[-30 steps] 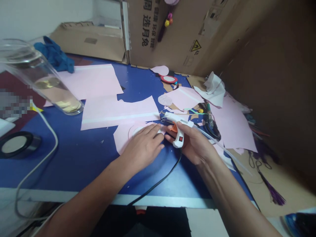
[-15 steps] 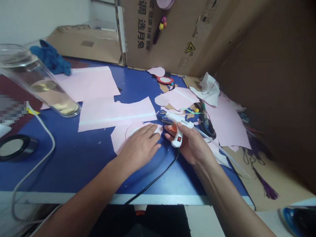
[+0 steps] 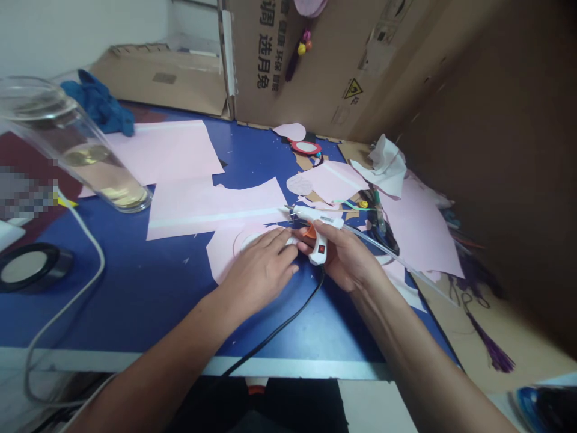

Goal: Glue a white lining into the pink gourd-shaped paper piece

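Note:
My left hand (image 3: 264, 264) lies palm down, fingers spread, over a white piece (image 3: 253, 240) on a pink paper sheet (image 3: 219, 251). My right hand (image 3: 345, 255) is wrapped round the handle of a white glue gun (image 3: 321, 240) with an orange trigger. A clear glue stick (image 3: 396, 258) sticks out of the gun's rear. The gun's nozzle points left, just above and beyond my left fingertips. My right fingertips are close to those of my left hand. What lies beneath the left palm is hidden.
A clear cup (image 3: 106, 156) of liquid and a black tape roll (image 3: 31, 267) are at left. Pink sheets (image 3: 211, 201) lie behind the hands. Crumpled white paper (image 3: 385, 165) and a purple tassel (image 3: 493, 349) are at right. A black cord (image 3: 274, 331) crosses the front edge.
The glue gun in my right hand has shifted slightly left and closer to my left hand. The whole view has shifted slightly; my left hand stays over the white piece.

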`<state>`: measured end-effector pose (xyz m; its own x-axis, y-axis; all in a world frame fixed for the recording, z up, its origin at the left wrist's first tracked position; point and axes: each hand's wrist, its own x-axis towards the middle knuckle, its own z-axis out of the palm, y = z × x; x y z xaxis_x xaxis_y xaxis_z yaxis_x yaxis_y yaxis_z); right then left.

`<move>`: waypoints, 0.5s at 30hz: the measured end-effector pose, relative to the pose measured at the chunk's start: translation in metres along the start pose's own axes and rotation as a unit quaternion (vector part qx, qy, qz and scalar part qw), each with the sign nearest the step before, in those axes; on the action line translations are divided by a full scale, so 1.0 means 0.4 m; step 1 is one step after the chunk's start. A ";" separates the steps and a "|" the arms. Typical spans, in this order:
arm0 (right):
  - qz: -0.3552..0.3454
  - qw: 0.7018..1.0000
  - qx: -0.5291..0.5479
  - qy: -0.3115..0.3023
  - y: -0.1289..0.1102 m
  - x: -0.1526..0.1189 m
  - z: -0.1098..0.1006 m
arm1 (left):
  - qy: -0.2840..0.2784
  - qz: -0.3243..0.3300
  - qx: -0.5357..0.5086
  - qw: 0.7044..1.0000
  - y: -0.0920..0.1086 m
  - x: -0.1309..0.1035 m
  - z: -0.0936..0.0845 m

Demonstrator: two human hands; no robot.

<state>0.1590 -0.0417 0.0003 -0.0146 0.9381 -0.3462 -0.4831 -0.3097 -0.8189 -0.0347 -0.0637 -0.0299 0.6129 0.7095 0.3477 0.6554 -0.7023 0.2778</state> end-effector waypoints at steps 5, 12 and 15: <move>-0.001 1.000 0.006 0.006 0.000 -0.002 0.006 | 0.004 -0.008 -0.015 1.000 0.002 0.000 -0.002; 0.003 1.000 -0.002 0.011 0.002 0.001 0.009 | 0.000 -0.007 0.004 1.000 0.005 -0.001 -0.005; 0.001 1.000 -0.003 0.003 0.004 0.005 0.005 | 0.003 -0.004 0.001 1.000 0.003 0.000 -0.003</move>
<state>0.1566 -0.0401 -0.0008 -0.0093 0.9365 -0.3505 -0.4778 -0.3121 -0.8212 -0.0344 -0.0647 -0.0283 0.6056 0.7141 0.3511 0.6606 -0.6972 0.2784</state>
